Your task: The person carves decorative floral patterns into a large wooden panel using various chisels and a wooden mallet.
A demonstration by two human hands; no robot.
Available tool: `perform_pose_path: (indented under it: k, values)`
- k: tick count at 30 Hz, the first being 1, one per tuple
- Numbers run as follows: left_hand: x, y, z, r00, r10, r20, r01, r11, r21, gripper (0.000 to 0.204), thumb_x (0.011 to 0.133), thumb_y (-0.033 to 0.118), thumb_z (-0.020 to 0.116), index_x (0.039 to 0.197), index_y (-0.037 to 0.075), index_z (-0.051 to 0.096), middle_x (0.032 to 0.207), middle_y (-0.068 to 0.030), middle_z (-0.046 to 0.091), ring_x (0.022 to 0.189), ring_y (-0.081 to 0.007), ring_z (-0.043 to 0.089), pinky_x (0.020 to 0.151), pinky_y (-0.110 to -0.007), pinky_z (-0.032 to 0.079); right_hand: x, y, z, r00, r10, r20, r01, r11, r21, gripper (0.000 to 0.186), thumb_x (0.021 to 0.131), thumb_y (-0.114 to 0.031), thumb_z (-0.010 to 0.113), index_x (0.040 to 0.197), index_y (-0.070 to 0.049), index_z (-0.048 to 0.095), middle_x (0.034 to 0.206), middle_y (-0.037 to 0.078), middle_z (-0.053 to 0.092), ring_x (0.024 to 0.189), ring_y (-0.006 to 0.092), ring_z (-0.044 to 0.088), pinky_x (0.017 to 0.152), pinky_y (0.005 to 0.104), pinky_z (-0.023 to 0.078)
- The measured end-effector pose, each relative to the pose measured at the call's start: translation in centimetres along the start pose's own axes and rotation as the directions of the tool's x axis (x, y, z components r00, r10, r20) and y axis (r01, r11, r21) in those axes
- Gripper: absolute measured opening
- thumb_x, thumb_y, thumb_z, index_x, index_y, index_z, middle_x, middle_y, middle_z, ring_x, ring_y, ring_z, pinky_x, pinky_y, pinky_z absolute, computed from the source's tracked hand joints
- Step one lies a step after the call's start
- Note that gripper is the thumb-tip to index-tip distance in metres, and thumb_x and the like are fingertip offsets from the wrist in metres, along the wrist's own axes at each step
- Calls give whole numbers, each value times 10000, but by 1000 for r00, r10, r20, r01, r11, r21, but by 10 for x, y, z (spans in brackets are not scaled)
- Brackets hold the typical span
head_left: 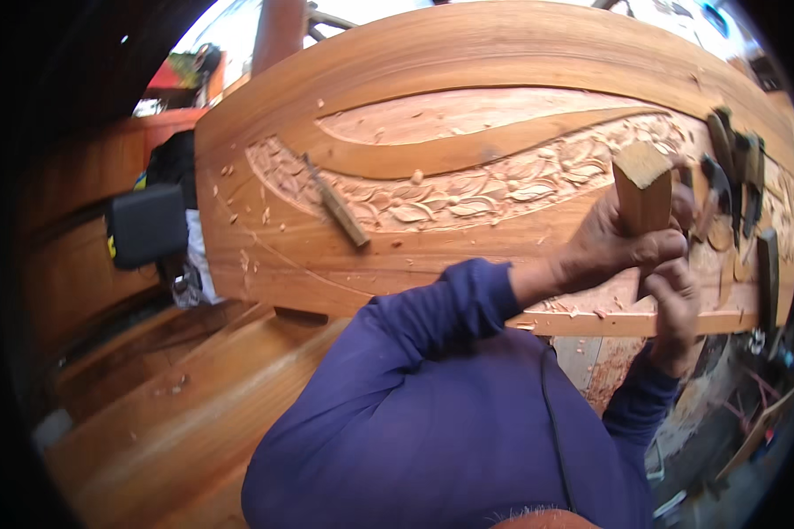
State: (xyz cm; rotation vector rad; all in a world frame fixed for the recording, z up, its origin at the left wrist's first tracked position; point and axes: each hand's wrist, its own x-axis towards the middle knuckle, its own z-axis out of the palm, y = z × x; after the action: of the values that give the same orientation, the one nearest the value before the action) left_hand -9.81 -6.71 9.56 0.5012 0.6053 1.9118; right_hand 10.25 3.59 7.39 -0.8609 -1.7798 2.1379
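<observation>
My left hand (604, 234) is closed around a square-sided wooden block (644, 198), its rough end grain tilted up, above the right part of a carved wooden panel (415, 256). Just below, my right hand (677, 304) has its fingers curled close to the left thumb. Whatever it grips is mostly hidden; a narrow brown piece shows beside its fingers. Leaves and flowers in relief (503, 189) curve across the panel. On the panel's left part lies a chisel (340, 207) with a wooden handle, out of both hands' reach.
Several dark hand tools (750, 181) lie on the panel's right end. Pale wood shavings (417, 176) are scattered over the panel. A dark box-like case (147, 227) stands beyond its left end. Wooden boards (176, 414) lie at the lower left.
</observation>
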Motion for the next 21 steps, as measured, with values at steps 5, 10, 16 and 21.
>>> perform_pose_path:
  k: [5, 10, 16, 21]
  values:
    - [-37, 51, -15, 950, 78, -303, -11, 976, 217, 266, 967, 87, 704, 1149, -50, 568, 862, -72, 657, 599, -89, 658, 504, -230, 576, 3, 19, -95, 897, -299, -325, 101, 855, -509, 405, 1067, -225, 591, 1410, -11, 604, 1341, 141, 652, 1285, 244, 572, 1123, 368, 422]
    - [-82, 112, -91, 858, 317, -405, -95, 872, 479, 608, 1040, 502, 590, 1365, 2, 473, 822, -15, 567, 684, -121, 581, 632, -312, 551, -60, 63, -447, 570, -688, -449, -668, -69, -741, 992, 903, -742, 602, 1557, -17, 422, 1533, 249, 479, 1444, 399, 426, 1216, 472, 313]
    - [-151, 205, -135, 488, 648, -584, -201, 735, 647, 837, 963, 739, 490, 1360, 3, 493, 846, -114, 594, 788, -236, 589, 756, -423, 510, -77, 74, -434, 763, -480, -434, -618, -345, -706, 830, 934, -606, 659, 1601, -205, 370, 1483, 212, 520, 1357, 400, 510, 1097, 521, 431]
    - [-186, 222, -180, 390, 727, -565, -225, 670, 707, 681, 1010, 672, 495, 1277, 47, 509, 863, -89, 582, 758, -229, 579, 762, -420, 506, -112, 36, -459, 749, -375, -547, -588, 5, -809, 747, 901, -443, 754, 1506, -122, 455, 1312, 231, 647, 1217, 412, 614, 1051, 471, 470]
